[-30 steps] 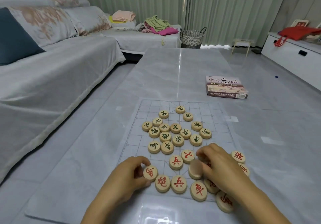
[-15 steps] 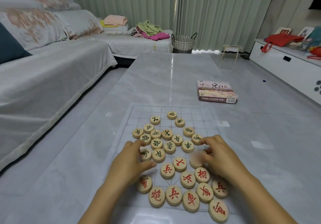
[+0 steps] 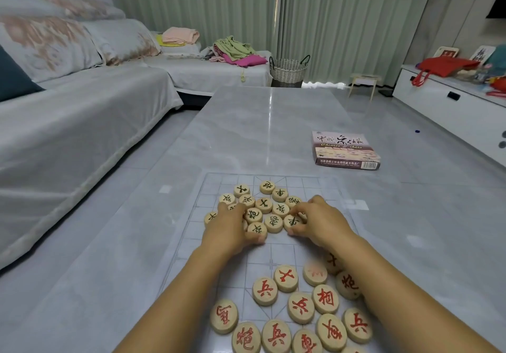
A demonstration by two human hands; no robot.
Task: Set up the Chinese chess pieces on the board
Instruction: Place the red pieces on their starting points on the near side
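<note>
Head view: both hands on the green-lettered cluster at mid-board.
Grip of the right hand (image 3: 320, 221) pinches one round wooden green-lettered piece (image 3: 293, 221); the left hand (image 3: 232, 226) curls over others, hold unclear. Best lifted singly onto far-row crossings of the clear gridded board (image 3: 323, 187); red-lettered wooden pieces (image 3: 301, 309) lie nearest.

The left hand (image 3: 232, 229) and right hand (image 3: 321, 224) are bare, both forearms uncovered as far as they show.

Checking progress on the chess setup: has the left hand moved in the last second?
Yes. The left hand went from the red pieces at the near edge of the board, forward to the dark-lettered pieces.
</note>
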